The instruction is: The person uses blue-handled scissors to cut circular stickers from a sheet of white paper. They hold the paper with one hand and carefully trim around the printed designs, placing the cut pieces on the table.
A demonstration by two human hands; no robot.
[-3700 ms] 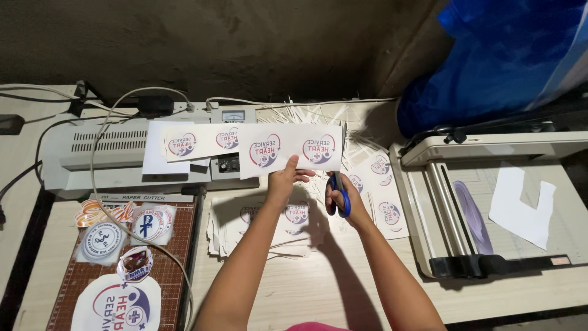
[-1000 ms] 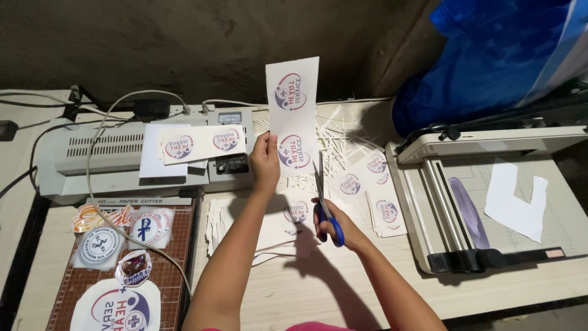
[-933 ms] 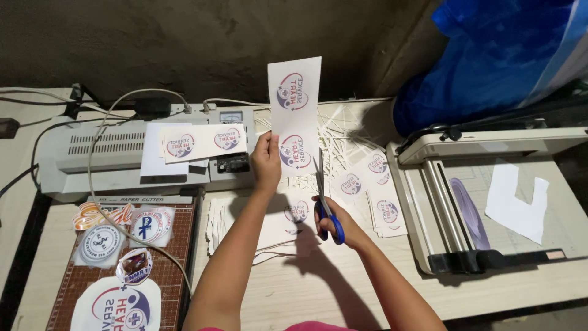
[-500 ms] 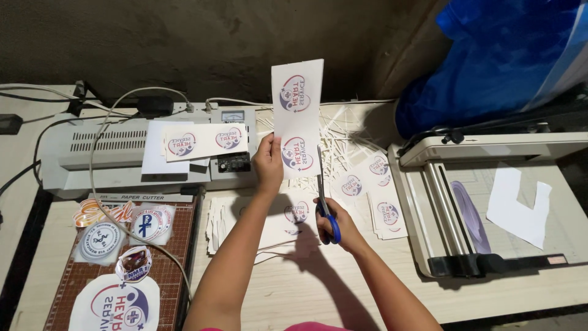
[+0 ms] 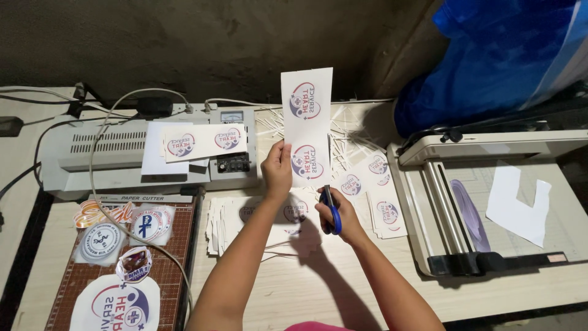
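My left hand (image 5: 277, 170) pinches the left edge of a white paper strip (image 5: 308, 122) printed with two round red-and-blue logos and holds it upright above the table. My right hand (image 5: 338, 214) grips blue-handled scissors (image 5: 329, 207); their blades point up at the strip's bottom right edge. Below both hands lie stacks of printed logo sheets (image 5: 245, 220) on the wooden table (image 5: 294, 288).
A grey laminator (image 5: 110, 160) with printed sheets on top sits at the left. A brown cutting mat (image 5: 92, 270) with round stickers lies at the lower left. A paper trimmer (image 5: 490, 202) stands at the right, blue plastic (image 5: 490, 61) behind it. More cut logo sheets (image 5: 380, 199) lie beside the trimmer.
The strip has been turned from lying across to standing upright in my left hand. The scissors have come in under its bottom edge, blades pointing up.
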